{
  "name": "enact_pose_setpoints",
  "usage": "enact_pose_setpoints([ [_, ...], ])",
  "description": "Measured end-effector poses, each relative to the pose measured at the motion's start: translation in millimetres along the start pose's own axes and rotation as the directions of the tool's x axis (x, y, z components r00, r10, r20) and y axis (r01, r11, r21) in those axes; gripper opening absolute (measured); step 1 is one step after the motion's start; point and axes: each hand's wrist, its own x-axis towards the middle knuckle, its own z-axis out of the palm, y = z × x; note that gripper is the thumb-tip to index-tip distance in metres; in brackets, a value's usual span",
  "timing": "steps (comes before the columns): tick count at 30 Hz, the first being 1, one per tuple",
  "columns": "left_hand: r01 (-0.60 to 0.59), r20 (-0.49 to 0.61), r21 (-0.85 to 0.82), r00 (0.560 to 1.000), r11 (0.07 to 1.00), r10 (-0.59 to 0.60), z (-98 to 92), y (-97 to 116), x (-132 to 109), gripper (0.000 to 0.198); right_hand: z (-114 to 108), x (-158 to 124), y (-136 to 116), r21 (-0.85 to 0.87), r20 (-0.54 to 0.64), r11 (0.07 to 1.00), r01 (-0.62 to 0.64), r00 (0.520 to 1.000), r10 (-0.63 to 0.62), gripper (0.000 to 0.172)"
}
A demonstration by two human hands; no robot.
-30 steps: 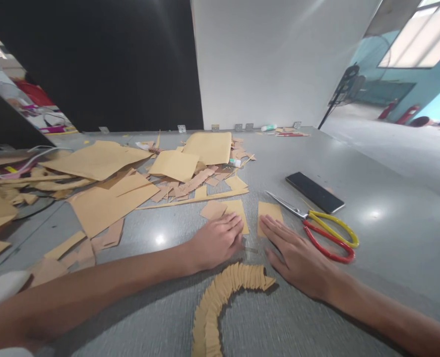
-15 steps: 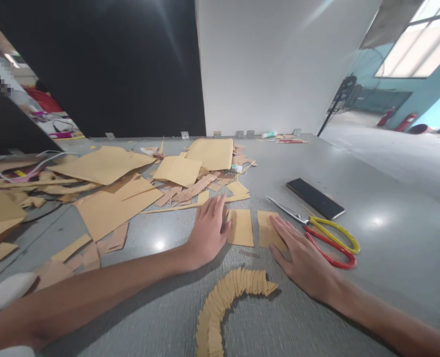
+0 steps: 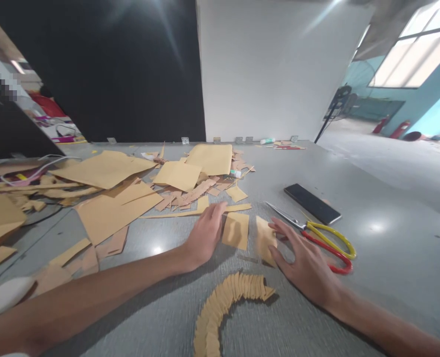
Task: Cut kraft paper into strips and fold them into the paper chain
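Observation:
Two small brown paper squares lie side by side on the grey table. My left hand (image 3: 205, 234) pinches the left square (image 3: 236, 231) at its left edge and tilts it up off the table. My right hand (image 3: 304, 262) grips the right square (image 3: 265, 238) between thumb and fingers, and that piece is lifted and bent. In front of both hands curves a long chain of folded brown paper pieces (image 3: 225, 302), running toward the bottom edge of the view.
Red-and-yellow scissors (image 3: 318, 236) lie just right of my right hand, with a black phone (image 3: 312, 204) behind them. Brown paper sheets and scraps (image 3: 111, 193) cover the left and middle of the table (image 3: 383, 263). A glue stick (image 3: 268, 141) lies at the far edge.
Both hands went from lying flat on the paper squares to gripping them at their edges. The squares have come up off the table.

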Motion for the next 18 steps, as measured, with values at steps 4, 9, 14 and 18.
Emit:
enact_pose_setpoints([
  [4,0.000,-0.145,-0.106,0.989,0.994,-0.016,-0.7,6.0,-1.2,0.034,0.4,1.7,0.8,-0.015,0.000,0.999,0.032,0.999,-0.032,0.055],
  [9,-0.099,-0.093,-0.397,0.993,0.913,0.067,-5.6,32.7,-10.2,0.010,-1.9,-0.9,-1.5,0.061,-0.062,0.994,0.088,0.995,-0.084,0.046],
  [14,-0.180,0.117,-0.453,0.959,0.873,0.259,-1.4,46.2,-19.8,0.011,-8.6,-2.4,-8.8,0.287,0.112,0.932,0.223,0.958,-0.264,0.020],
  [18,-0.204,0.200,-0.320,0.940,0.925,0.276,2.0,45.5,-17.4,0.026,-10.4,4.7,-10.6,0.291,0.047,0.951,0.106,0.991,-0.124,0.018],
])
